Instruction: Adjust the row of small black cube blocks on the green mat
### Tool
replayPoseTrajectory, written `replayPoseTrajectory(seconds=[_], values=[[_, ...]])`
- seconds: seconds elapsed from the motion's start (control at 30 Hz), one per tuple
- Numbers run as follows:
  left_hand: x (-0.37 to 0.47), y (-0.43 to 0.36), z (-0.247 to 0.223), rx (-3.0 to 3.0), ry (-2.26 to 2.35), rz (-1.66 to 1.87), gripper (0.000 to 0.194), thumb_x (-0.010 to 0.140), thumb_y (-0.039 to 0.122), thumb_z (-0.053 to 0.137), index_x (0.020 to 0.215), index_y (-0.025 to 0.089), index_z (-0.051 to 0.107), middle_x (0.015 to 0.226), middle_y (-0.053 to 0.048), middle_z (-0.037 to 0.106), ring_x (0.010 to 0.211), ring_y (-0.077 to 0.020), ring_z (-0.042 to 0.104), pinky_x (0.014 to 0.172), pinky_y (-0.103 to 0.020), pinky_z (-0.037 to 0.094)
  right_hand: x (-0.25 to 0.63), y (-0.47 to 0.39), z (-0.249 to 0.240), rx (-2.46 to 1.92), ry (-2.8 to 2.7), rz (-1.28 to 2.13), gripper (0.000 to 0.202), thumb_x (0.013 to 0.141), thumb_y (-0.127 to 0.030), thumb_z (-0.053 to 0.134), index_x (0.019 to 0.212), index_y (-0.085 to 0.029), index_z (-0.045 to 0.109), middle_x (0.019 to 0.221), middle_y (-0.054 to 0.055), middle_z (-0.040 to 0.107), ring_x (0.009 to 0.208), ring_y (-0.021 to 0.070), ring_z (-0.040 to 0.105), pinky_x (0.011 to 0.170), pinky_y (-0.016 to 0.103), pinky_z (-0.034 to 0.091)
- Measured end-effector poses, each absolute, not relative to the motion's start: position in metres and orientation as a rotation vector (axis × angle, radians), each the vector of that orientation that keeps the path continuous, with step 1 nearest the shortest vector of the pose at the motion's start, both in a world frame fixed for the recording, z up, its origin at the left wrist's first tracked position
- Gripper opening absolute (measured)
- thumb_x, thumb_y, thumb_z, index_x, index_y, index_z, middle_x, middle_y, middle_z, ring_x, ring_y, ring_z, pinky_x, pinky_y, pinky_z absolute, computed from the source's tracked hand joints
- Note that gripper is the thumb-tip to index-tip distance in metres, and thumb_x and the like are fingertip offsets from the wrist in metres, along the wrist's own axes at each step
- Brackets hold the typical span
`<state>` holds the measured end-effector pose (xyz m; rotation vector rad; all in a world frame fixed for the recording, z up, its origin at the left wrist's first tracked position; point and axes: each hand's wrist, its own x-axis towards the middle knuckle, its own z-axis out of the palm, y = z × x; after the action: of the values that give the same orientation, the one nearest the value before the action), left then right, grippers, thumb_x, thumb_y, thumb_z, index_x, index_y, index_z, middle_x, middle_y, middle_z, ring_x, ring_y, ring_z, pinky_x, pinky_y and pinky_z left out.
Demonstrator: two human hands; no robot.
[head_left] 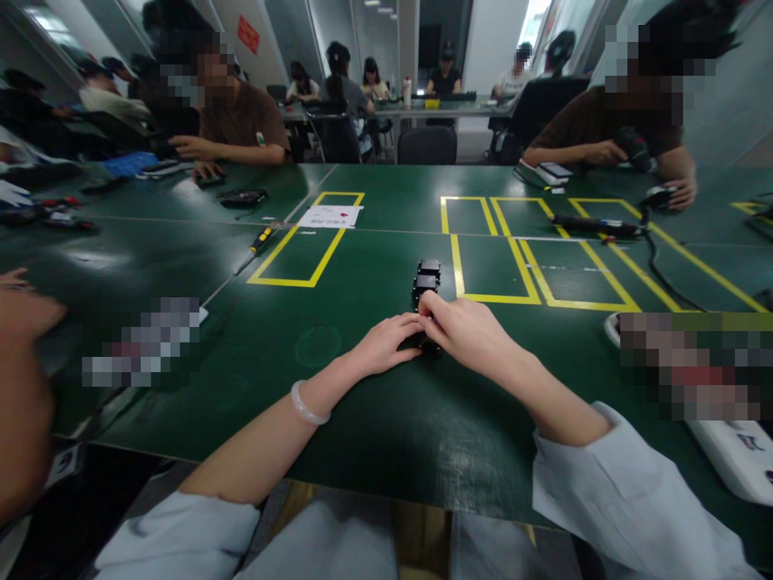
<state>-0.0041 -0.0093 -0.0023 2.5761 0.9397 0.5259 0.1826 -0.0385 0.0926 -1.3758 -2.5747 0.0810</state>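
Observation:
A short row of black block-shaped parts stands on the green table straight in front of me. My left hand reaches in from the left, its fingers and thumb closed around the near end of the row. From the right, my right hand bends over the same end with its fingertips pinched together. The fingertips of both hands meet there. Whatever the right fingers pinch is hidden behind them. The far blocks show beyond my hands, and a bit of black shows just below them.
Yellow tape rectangles mark the green table. A yellow-and-black screwdriver and a paper sheet lie ahead left. A black rod-shaped tool with a cable lies ahead right. A white device sits at right. Co-workers sit opposite; another person's arm is at left.

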Motion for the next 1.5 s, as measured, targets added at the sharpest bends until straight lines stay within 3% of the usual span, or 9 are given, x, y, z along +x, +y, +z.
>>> replayPoseTrajectory(seconds=[0.2, 0.47, 0.93, 1.27, 1.5], values=[[-0.0042, -0.0092, -0.0023, 2.573, 0.931, 0.540, 0.034, 0.087, 0.028, 0.061, 0.120, 0.022, 0.055, 0.130, -0.007, 0.052, 0.121, -0.0261, 0.049, 0.100, -0.041, 0.043, 0.1829, -0.0387, 0.0919, -1.349, -2.557, 0.091, 0.018, 0.093, -0.026, 0.035, 0.100, -0.019, 0.051, 0.073, 0.001, 0.063, 0.058, 0.0130, 0.052, 0.054, 0.025, 0.022], [-0.0044, -0.0087, -0.0040, 2.574, 0.948, 0.536, 0.038, 0.086, 0.027, 0.062, 0.122, 0.020, 0.053, 0.125, -0.008, 0.055, 0.114, -0.0270, 0.054, 0.094, -0.041, 0.047, 0.1835, -0.0397, 0.0931, -1.327, -2.546, 0.121, 0.029, 0.097, -0.041, 0.030, 0.096, -0.019, 0.050, 0.068, 0.000, 0.062, 0.056, 0.0131, 0.052, 0.053, 0.025, 0.022], [-0.0048, -0.0088, -0.0028, 2.577, 0.923, 0.543, 0.037, 0.087, 0.026, 0.061, 0.123, 0.022, 0.053, 0.132, -0.007, 0.051, 0.122, -0.0258, 0.048, 0.101, -0.041, 0.042, 0.1833, -0.0391, 0.0918, -1.378, -2.545, 0.050, 0.018, 0.092, -0.024, 0.034, 0.101, -0.019, 0.050, 0.071, 0.001, 0.063, 0.057, 0.0141, 0.053, 0.054, 0.026, 0.023], [-0.0036, -0.0099, -0.0005, 2.571, 0.941, 0.538, 0.037, 0.086, 0.026, 0.062, 0.122, 0.022, 0.053, 0.126, -0.007, 0.055, 0.117, -0.0261, 0.052, 0.097, -0.041, 0.045, 0.1838, -0.0383, 0.0904, -1.336, -2.555, 0.100, 0.025, 0.096, -0.038, 0.034, 0.099, -0.019, 0.049, 0.071, 0.001, 0.063, 0.059, 0.0142, 0.054, 0.054, 0.025, 0.024], [-0.0038, -0.0101, 0.0001, 2.585, 0.930, 0.541, 0.036, 0.086, 0.026, 0.062, 0.121, 0.021, 0.054, 0.132, -0.008, 0.051, 0.121, -0.0256, 0.049, 0.099, -0.039, 0.044, 0.1830, -0.0384, 0.0899, -1.373, -2.554, 0.027, 0.019, 0.093, -0.026, 0.034, 0.101, -0.019, 0.050, 0.071, 0.002, 0.064, 0.056, 0.0146, 0.054, 0.054, 0.026, 0.022]])
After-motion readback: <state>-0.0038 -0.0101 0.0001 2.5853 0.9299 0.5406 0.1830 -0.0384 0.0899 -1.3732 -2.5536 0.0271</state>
